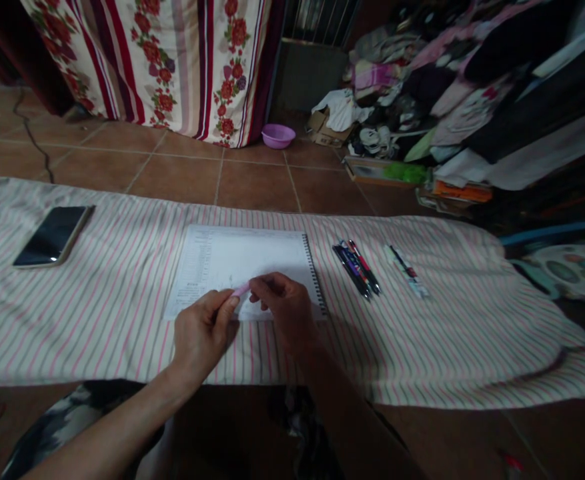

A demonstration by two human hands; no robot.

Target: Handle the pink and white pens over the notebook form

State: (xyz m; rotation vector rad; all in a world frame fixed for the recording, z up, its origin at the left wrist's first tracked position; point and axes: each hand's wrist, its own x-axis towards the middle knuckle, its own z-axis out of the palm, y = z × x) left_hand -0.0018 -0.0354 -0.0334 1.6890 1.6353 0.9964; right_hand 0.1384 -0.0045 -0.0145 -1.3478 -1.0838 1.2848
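Note:
My left hand (203, 325) is closed on a small, slender pink object (241, 289), held between thumb and fingers; its exact kind is not clear, though it has a pen-like shape. My right hand (285, 303) has its thumb and fingertips pinched together at the other end of it. Both hands are above the lower part of a spiral-bound notebook (257, 250), which lies open to a page with printed text down its left side. To the right of the notebook's coil lie several pens (356, 268), side by side. A separate pen-like item (403, 263) rests farther right, partly over something pale.
A striped cloth (122, 287) covers the low table. A smartphone (52, 237) lies at the left. Beyond the table are a tiled floor, a purple basin (278, 136), a floral curtain (172, 67) and heaped clothes (452, 87) at the right.

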